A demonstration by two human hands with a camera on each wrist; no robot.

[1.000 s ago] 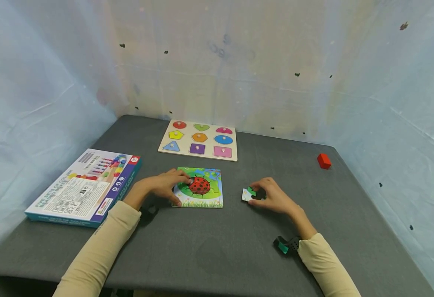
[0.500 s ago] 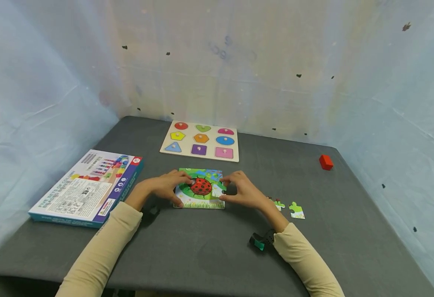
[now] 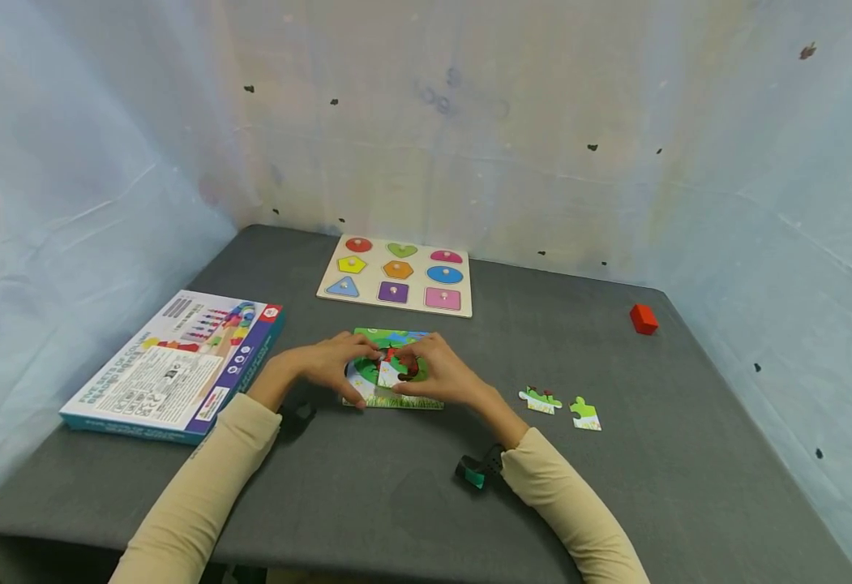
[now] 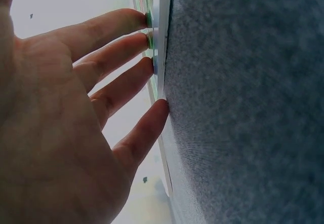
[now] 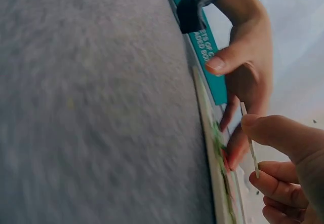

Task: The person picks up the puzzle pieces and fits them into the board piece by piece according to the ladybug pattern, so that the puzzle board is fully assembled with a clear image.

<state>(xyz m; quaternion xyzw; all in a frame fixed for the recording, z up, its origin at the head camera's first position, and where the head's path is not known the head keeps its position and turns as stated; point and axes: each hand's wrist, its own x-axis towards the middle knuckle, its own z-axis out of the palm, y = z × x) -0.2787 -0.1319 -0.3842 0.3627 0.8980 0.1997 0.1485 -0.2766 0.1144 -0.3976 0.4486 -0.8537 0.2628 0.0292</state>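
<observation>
A jigsaw board [image 3: 414,402] printed with a ladybug lies on the grey table in the head view, partly covered by both hands. My left hand [image 3: 323,365] rests over its left side. In the left wrist view, extended fingers [image 4: 126,79] touch the board's edge. Above the board my right hand [image 3: 443,371] pinches a puzzle piece [image 3: 387,375] between thumb and fingers, its pale side showing. Edge-on in the right wrist view, that puzzle piece [image 5: 252,150] is held just off the board [image 5: 215,158].
Two loose puzzle pieces, one [image 3: 541,401] beside the other [image 3: 585,414], lie right of the board. A wooden shape board [image 3: 394,315] with knobbed shapes lies behind. At left is a flat toy box [image 3: 156,381]; a red block [image 3: 644,319] sits far right.
My right hand has carried the puzzle piece leftward, from right of the board to above its middle. Two loose pieces came into view where its arm had been. The left hand stays on the board.
</observation>
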